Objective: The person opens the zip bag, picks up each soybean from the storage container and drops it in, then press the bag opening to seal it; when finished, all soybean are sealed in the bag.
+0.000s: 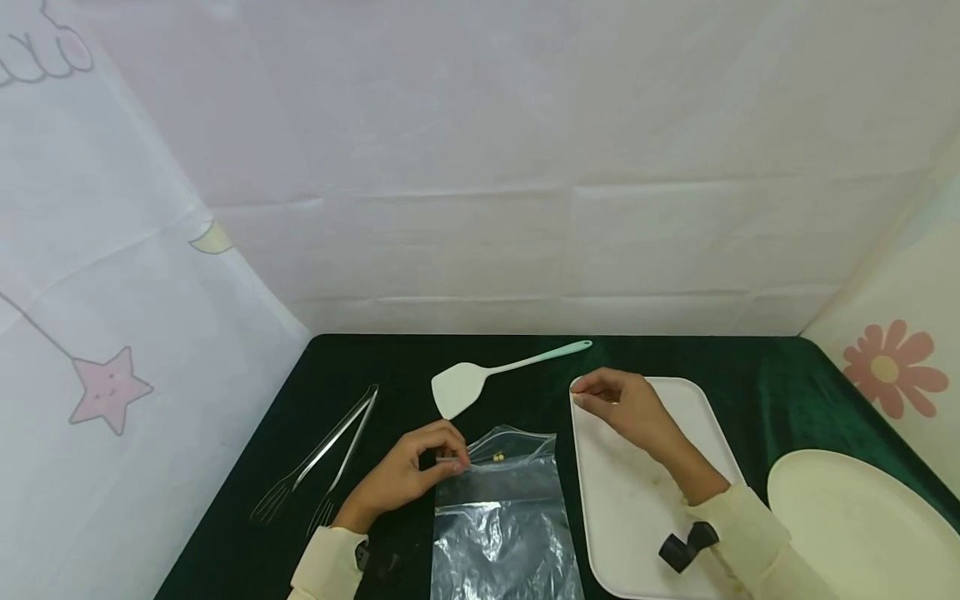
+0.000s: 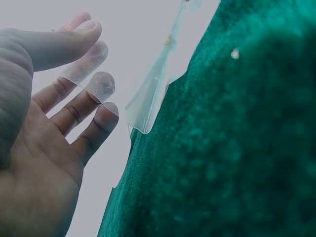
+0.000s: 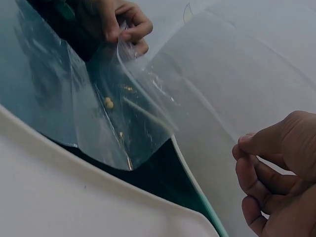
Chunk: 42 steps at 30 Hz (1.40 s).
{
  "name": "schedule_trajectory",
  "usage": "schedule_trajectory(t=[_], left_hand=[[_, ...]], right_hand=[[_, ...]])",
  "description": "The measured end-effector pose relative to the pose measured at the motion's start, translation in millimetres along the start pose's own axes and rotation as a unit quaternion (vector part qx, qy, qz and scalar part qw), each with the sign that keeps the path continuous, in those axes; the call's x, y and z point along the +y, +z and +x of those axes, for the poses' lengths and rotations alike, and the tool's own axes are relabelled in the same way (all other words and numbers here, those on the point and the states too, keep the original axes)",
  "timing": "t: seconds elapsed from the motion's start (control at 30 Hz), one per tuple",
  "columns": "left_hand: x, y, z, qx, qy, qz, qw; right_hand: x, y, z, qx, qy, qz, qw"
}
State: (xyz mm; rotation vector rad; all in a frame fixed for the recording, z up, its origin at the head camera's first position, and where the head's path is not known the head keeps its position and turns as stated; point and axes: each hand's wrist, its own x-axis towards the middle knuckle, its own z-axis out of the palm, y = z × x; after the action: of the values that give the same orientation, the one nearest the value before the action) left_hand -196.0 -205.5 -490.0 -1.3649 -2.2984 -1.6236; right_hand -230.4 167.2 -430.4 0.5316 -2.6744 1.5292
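Note:
A clear zip bag point(image 1: 498, 542) lies lengthwise on the dark green cloth, its mouth at the far end. My left hand point(image 1: 408, 477) pinches the left corner of that mouth; in the left wrist view clear film crosses the fingers. Small yellow kernels point(image 3: 108, 102) show inside the bag near its opening. Over the far left corner of the white tray point(image 1: 618, 500) is my right hand point(image 1: 637, 417). Its thumb and forefinger tips point(image 3: 243, 140) meet, the other fingers are curled, and nothing shows between them.
Metal tongs point(image 1: 330, 454) lie left of the left hand. Behind the bag is a spatula point(image 1: 459, 388) with a pale green handle. A cream oval plate point(image 1: 862, 517) sits right of the tray. White curtains point(image 1: 480, 250) surround the table.

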Motion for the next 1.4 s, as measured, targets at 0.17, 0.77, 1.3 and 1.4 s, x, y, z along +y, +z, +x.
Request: schedule_trajectory(t=[0.17,0.77,1.3,1.4], left_hand=[[2.1,0.2,0.1,0.0,-0.001,-0.001,1.0],[3.0,-0.2,1.5,-0.003,0.0,-0.003,1.0],[5.0,1.5,2.4,-0.003,0.007,-0.001,1.0],[4.6,2.0,1.7,-0.001,0.007,-0.002,1.0]], right_hand=[[-14.1,7.1,-2.1,-0.037,0.012,0.067,0.997],[-34.3,37.8,-8.2,-0.132,-0.054,0.045,0.9887],[-37.9,19.1,-17.5,-0.066,-0.066,-0.029,0.9953],[-37.4,8.7,-18.4,-0.042,-0.072,-0.062,0.9946]])
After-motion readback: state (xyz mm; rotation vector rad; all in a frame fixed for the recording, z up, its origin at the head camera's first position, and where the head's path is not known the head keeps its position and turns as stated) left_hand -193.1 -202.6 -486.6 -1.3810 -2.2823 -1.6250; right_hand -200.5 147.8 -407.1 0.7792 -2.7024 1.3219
